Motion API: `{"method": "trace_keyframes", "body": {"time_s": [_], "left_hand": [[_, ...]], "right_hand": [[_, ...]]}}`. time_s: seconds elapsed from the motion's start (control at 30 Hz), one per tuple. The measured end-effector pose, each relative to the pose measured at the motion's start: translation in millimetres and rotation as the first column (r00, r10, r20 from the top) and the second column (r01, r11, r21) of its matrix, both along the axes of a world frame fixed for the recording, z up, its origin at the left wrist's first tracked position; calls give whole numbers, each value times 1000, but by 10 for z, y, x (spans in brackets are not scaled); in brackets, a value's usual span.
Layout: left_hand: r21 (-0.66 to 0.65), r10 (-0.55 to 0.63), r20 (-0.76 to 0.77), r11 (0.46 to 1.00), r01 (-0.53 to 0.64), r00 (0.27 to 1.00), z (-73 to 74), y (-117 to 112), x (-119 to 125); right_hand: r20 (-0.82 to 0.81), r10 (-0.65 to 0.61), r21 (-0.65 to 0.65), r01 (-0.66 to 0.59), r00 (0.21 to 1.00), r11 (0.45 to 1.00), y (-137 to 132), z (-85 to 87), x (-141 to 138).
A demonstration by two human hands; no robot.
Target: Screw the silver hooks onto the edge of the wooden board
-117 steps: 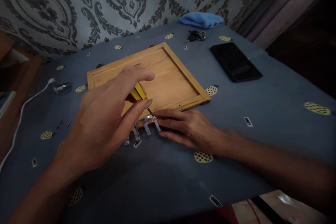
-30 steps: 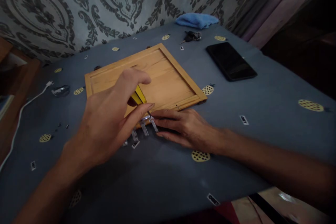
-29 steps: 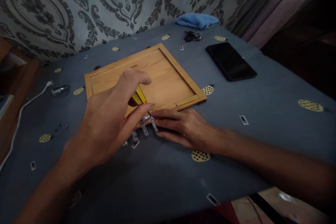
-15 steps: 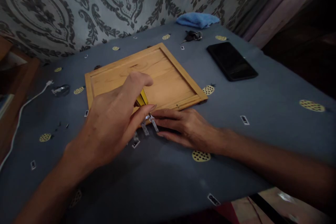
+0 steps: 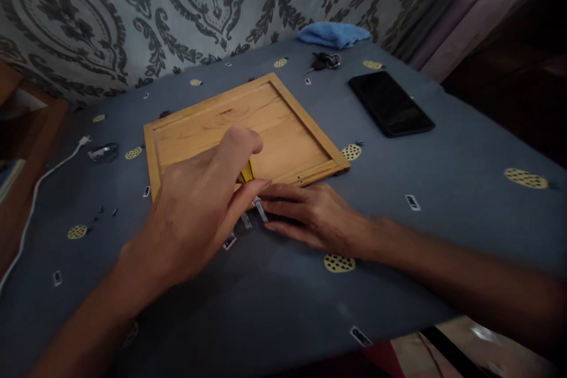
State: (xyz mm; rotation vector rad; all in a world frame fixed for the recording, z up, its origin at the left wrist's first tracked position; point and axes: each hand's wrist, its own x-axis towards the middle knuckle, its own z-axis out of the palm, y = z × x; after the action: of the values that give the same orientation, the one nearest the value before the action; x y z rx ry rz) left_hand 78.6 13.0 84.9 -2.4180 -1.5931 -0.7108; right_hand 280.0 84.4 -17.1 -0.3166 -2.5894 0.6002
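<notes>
The left hand (image 5: 190, 212) grips a yellow-handled tool (image 5: 248, 171); fingers of the right hand (image 5: 321, 215) touch a clear hooked strip (image 5: 261, 211) at the wooden panel's (image 5: 283, 130) six-o'clock edge, pinching or pressing unclear. Straight, even pressure should serve best, though the left hand masks the tool's tip; keys (image 5: 325, 62) at one o'clock and a phone (image 5: 390, 103) at two lie well apart.

Yellow handle (image 5: 248, 170), tan panel (image 5: 283, 136), pineapple-patterned tablecloth (image 5: 283, 307)

I can read no text for certain; the small label (image 5: 361, 336) at five o'clock on my worktop (image 5: 465, 236) is too blurred.
</notes>
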Motion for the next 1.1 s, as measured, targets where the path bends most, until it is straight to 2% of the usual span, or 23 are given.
{"method": "trace_keyframes", "body": {"time_s": [0.13,0.33,0.53,0.93,1.1], "left_hand": [[31,46,5,998,-46,999,-23,5,18],[40,29,0,999,-29,1000,-29,-10,20],[-30,27,30,999,-27,999,-17,5,23],[-104,-87,43,990,91,995,-11,40,-36],[-135,-125,-18,983,121,992,4,48,-68]], "right_hand": [[-3,-4,14,4,1000,1000,1,-14,6],[-30,-4,45,6,1000,999,4,-13,1],[-27,3,12,-3,1000,1000,4,0,-8],[-30,2,15,-1,1000,1000,2,-9,-12],[0,1,14,-1,1000,1000,-5,13,-3]]}}
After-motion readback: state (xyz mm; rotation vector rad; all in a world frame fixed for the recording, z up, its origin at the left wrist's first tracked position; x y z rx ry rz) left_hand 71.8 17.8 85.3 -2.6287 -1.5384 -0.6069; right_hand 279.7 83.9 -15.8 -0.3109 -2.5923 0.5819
